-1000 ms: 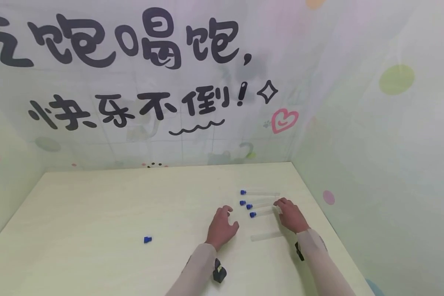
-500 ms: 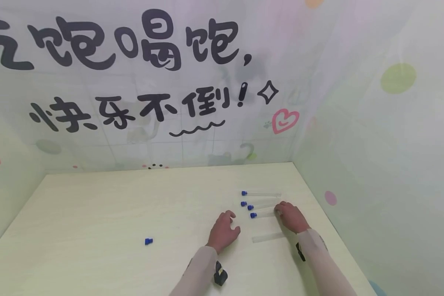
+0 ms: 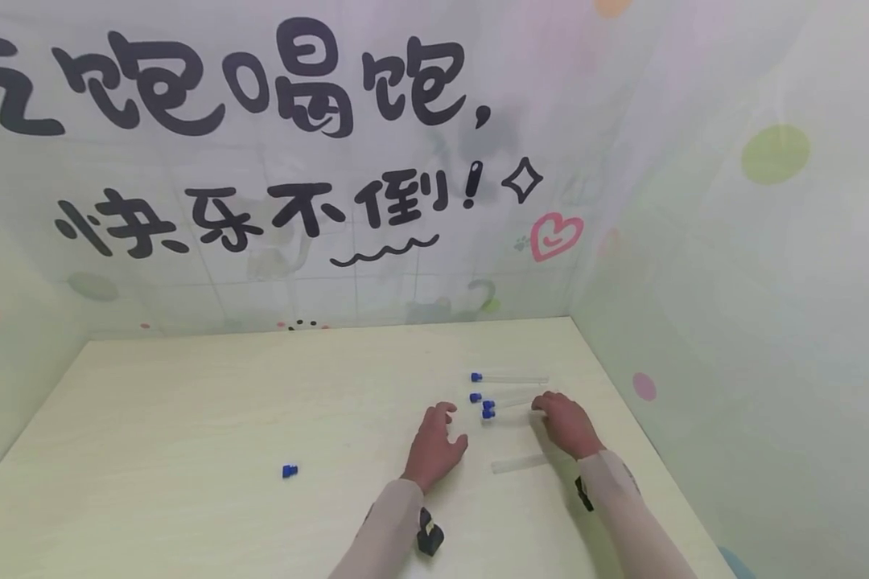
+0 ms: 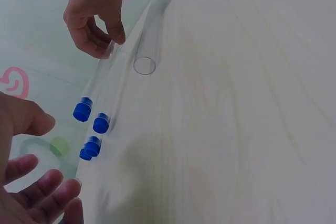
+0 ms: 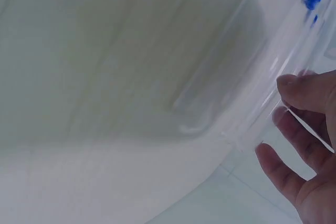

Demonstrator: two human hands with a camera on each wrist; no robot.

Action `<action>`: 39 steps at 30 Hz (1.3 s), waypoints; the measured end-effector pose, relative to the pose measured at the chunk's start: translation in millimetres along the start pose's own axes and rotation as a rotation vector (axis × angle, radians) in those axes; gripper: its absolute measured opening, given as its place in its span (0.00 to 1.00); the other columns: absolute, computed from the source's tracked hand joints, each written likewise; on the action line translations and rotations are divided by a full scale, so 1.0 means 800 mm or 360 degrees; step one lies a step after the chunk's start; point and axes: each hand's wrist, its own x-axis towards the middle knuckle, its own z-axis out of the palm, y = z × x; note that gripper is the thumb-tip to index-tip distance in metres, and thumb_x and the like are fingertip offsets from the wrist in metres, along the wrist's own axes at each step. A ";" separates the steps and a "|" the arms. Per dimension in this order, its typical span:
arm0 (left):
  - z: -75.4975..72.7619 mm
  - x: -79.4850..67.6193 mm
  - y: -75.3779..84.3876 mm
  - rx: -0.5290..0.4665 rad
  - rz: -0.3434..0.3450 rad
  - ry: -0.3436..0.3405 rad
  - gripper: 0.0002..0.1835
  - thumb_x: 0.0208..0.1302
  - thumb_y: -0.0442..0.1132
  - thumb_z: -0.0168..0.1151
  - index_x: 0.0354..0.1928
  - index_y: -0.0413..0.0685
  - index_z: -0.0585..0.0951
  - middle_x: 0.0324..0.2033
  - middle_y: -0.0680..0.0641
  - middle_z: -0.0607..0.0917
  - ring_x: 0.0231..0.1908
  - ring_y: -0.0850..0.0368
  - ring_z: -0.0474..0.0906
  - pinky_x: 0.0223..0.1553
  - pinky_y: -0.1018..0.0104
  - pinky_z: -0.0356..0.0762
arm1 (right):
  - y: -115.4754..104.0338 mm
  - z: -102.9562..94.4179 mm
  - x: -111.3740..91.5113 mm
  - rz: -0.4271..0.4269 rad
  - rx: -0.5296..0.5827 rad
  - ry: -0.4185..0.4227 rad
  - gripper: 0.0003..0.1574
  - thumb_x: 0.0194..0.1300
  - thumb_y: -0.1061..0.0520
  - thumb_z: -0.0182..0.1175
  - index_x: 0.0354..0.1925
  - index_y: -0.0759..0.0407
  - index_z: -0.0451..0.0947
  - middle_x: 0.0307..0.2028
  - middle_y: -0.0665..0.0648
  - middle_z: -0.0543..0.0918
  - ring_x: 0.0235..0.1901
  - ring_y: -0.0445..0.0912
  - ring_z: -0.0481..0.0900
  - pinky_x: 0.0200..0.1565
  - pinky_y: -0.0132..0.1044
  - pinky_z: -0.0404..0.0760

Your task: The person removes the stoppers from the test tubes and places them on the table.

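My right hand (image 3: pixel 568 424) pinches a clear test tube (image 4: pixel 98 80) with a blue cap (image 4: pixel 82 109) between thumb and fingers, near the end away from the cap. In the head view that cap overlaps the cap of a neighbouring tube. Several more blue-capped tubes, one of them with its clear body (image 3: pixel 514 379) plain to see, lie at the back right of the table. Closer to me rests a wider clear tube with an open end (image 4: pixel 148 40). Left of the capped tubes, my left hand (image 3: pixel 434 450) hovers with relaxed fingers and holds nothing.
One loose blue cap (image 3: pixel 290 470) sits on the table (image 3: pixel 188 418) at the left. A printed wall (image 3: pixel 405 289) rises behind the table, and another wall (image 3: pixel 731 362) borders the right side. Black wrist devices (image 3: pixel 429 534) hang under both sleeves.
The right hand has closed its fingers on the nearest capped tube. That tube's cap has shifted left and away from me, toward the neighbouring caps. The left hand has barely moved.
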 end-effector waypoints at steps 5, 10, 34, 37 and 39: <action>-0.016 0.001 -0.005 -0.0104 0.0007 0.0097 0.22 0.58 0.37 0.63 0.55 0.43 0.71 0.44 0.44 0.75 0.41 0.53 0.74 0.40 0.59 0.74 | -0.019 -0.010 0.008 -0.0057 -0.0073 0.0190 0.15 0.49 0.72 0.67 0.36 0.59 0.81 0.33 0.56 0.83 0.34 0.52 0.82 0.32 0.43 0.79; -0.038 -0.002 -0.011 -0.0163 0.0035 0.0167 0.21 0.58 0.35 0.63 0.54 0.42 0.72 0.44 0.43 0.75 0.42 0.51 0.74 0.41 0.59 0.74 | -0.037 -0.016 0.014 -0.0203 -0.0176 0.0494 0.14 0.49 0.73 0.66 0.35 0.61 0.81 0.33 0.57 0.84 0.33 0.52 0.81 0.30 0.44 0.78; -0.119 -0.027 -0.020 -0.0440 0.0319 0.0363 0.21 0.60 0.36 0.64 0.56 0.44 0.74 0.47 0.44 0.78 0.43 0.51 0.76 0.36 0.72 0.74 | -0.141 -0.023 0.033 -0.0357 -0.0258 0.1190 0.14 0.47 0.73 0.64 0.35 0.62 0.82 0.34 0.58 0.84 0.36 0.51 0.82 0.36 0.42 0.82; -0.126 -0.026 -0.021 -0.0423 0.0324 0.0370 0.20 0.60 0.36 0.64 0.55 0.46 0.75 0.47 0.44 0.79 0.42 0.51 0.76 0.36 0.72 0.74 | -0.153 -0.022 0.039 -0.0353 -0.0248 0.1241 0.14 0.47 0.73 0.64 0.34 0.62 0.82 0.34 0.57 0.84 0.35 0.52 0.82 0.33 0.41 0.82; -0.130 -0.026 -0.021 -0.0411 0.0322 0.0364 0.20 0.60 0.37 0.65 0.55 0.46 0.75 0.46 0.44 0.79 0.42 0.52 0.76 0.36 0.72 0.73 | -0.160 -0.020 0.043 -0.0355 -0.0239 0.1279 0.14 0.45 0.74 0.65 0.33 0.62 0.82 0.33 0.57 0.84 0.34 0.52 0.82 0.31 0.40 0.82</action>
